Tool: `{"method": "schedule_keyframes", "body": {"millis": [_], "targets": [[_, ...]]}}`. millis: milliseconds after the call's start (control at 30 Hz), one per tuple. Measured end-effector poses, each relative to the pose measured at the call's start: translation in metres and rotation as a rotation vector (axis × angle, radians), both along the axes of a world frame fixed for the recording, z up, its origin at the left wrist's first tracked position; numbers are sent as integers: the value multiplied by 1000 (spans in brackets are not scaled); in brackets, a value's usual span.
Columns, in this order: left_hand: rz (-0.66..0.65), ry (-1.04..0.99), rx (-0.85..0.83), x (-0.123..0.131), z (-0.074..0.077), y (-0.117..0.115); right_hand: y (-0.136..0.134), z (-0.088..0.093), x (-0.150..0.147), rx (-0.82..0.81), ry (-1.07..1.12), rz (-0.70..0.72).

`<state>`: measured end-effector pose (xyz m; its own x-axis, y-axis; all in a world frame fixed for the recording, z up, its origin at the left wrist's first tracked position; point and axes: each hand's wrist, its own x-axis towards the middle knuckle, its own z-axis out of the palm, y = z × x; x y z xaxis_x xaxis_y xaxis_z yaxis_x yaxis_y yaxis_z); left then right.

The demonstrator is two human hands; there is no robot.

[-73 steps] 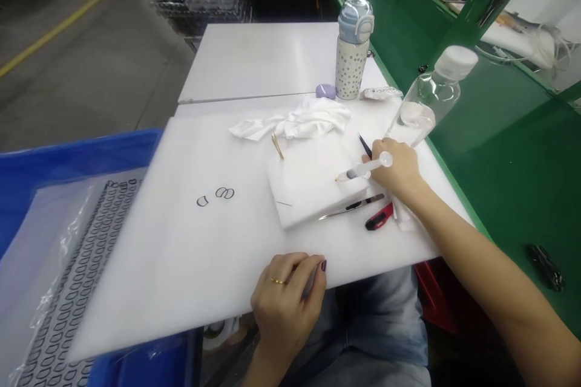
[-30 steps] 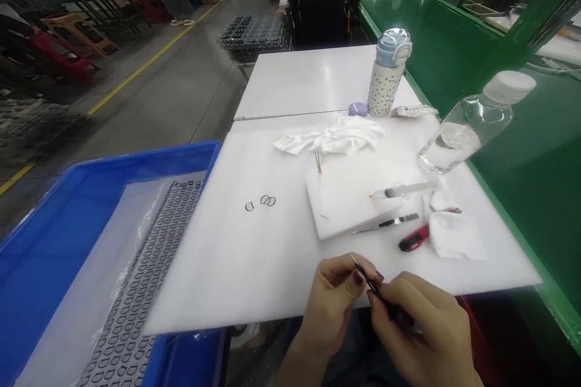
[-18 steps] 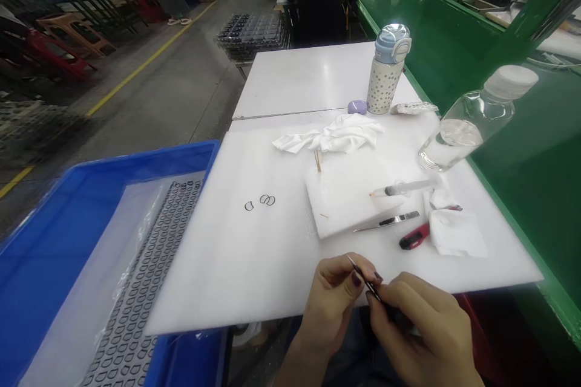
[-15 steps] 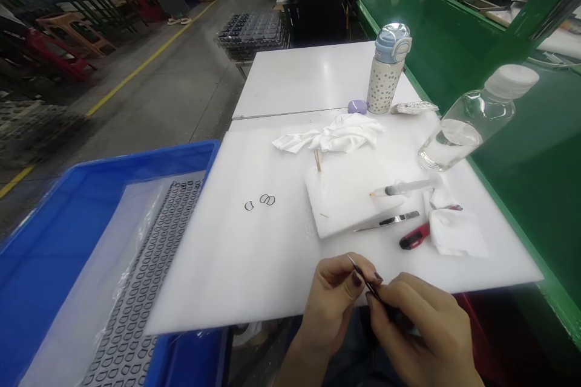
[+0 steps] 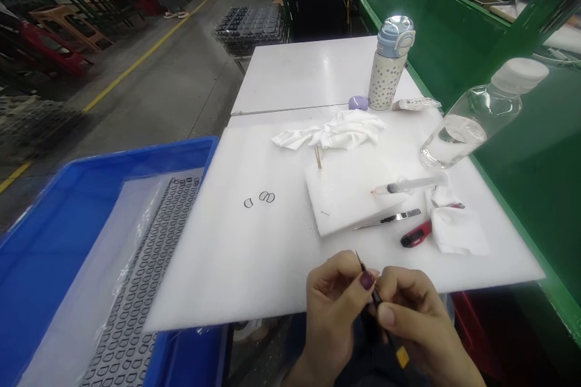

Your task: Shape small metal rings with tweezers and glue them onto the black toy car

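Left hand (image 5: 333, 308) and right hand (image 5: 417, 320) meet at the near edge of the white foam board (image 5: 218, 266), both pinched on the black tweezers (image 5: 368, 284). The left thumb presses the shaft near the tip and the right thumb and fingers are closed lower down. The tip points up and away, just over the board edge. Can't tell whether it holds anything, too small. The tool's back end runs down between the hands toward the lap, showing a yellow bit.

Step in hand, as I read it: fingering or adjusting the tweezer tip, not picking.

Two black D-shaped rings (image 5: 259, 198) lie loose mid-board, well apart from the hands. More sit on the sheet (image 5: 136, 290) in the blue crate (image 5: 68, 236) at left.

On the right are the foam pad (image 5: 349, 193), with the syringe (image 5: 403, 184) on its far corner, then the metal tweezers (image 5: 390, 218), red knife (image 5: 415, 234) and wipe (image 5: 458, 230).

Any pick-up of a ring would call for a forward-left reach with the tip freed, one hand letting go first.
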<state>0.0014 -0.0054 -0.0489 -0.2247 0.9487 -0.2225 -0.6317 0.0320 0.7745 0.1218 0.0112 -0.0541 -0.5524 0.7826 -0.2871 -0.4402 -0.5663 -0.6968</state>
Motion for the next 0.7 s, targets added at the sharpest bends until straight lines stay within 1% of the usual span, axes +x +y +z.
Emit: {"method": "schedule_keyframes", "body": {"millis": [67,133,233,300,367,500,700], "targets": [[25,59,-23,3,3,-2,1,-5,-4,-162,268,59],[20,112,-5,6,4,-4,2,-9,-10,-256,450,98],[46,235,34,7,3,-4,2,-10,-16,-311,562,135],[62,278,58,8,4,-3,1,-10,-19,-339,622,155],[38,248,87,9,6,-3,1,-8,-21,-362,675,173],[-32,87,89,10,10,-4,0,-7,-22,-390,750,214],[-199,-141,151,4,10,2,-4,-6,-21,-385,836,223]]}}
